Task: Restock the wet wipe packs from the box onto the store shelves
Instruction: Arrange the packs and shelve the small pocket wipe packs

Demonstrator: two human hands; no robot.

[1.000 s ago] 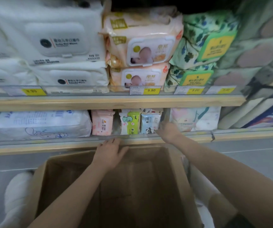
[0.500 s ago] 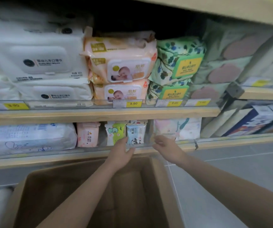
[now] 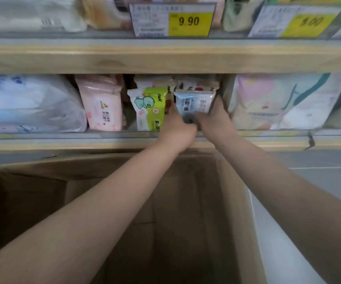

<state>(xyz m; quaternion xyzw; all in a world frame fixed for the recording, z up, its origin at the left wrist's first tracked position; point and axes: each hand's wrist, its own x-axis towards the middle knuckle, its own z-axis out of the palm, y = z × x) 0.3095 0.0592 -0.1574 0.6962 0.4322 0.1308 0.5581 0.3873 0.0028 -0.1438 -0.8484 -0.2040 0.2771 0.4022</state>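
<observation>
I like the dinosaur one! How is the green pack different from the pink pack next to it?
The green pack has a cartoon dinosaur on white and lime green; the pink pack is pale pink with only a small logo and text. The left hand reaches in right beside the green pack, while no hand is near the pink pack. Both stand upright on the lower shelf, fronts facing out.

two hands (image 3: 177, 130) (image 3: 216, 119), one cardboard box (image 3: 233, 201), two yellow price tags (image 3: 190, 21) (image 3: 309, 24) (second one blurred)
</observation>
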